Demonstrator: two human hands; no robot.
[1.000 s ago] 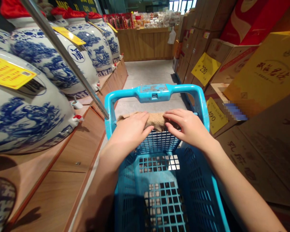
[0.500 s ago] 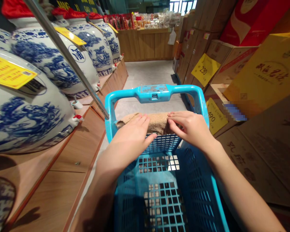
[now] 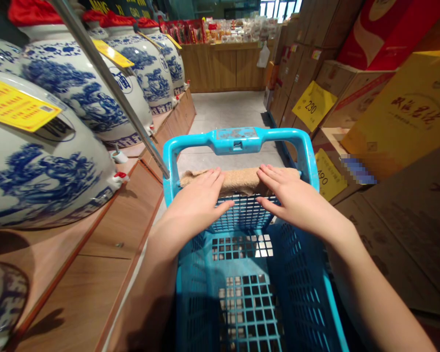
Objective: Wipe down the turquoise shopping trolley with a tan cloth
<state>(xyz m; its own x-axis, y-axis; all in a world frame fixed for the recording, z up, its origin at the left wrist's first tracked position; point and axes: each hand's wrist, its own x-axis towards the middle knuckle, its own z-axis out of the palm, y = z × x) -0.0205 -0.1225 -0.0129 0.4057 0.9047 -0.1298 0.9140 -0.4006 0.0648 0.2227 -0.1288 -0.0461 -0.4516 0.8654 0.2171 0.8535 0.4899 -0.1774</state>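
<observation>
In front of me is a blue plastic shopping basket (image 3: 238, 266) with slotted walls and a raised blue handle (image 3: 238, 142). A tan, towel-like cloth (image 3: 241, 181) drapes over its far rim below the handle. My left hand (image 3: 201, 193) lies flat on the left part of the cloth, fingers stretched and thumb apart. On the right part rests my right hand (image 3: 284, 190), also flat, with its thumb spread toward me. Both hands are open and touch the cloth. A metal pole (image 3: 113, 93) slants down to the basket's left side.
Large blue-and-white porcelain jars (image 3: 40, 171) with red covers stand on a wooden platform (image 3: 106, 239) at the left. Stacked cardboard boxes (image 3: 399, 244) with a yellow price sign (image 3: 314, 106) line the right. A grey floor aisle (image 3: 227, 110) leads to a wooden counter (image 3: 223, 68) with packaged goods.
My right hand has flattened onto the cloth, its thumb now spread away from the fingers. The cloth lies smoother along the rim. My left hand has barely shifted.
</observation>
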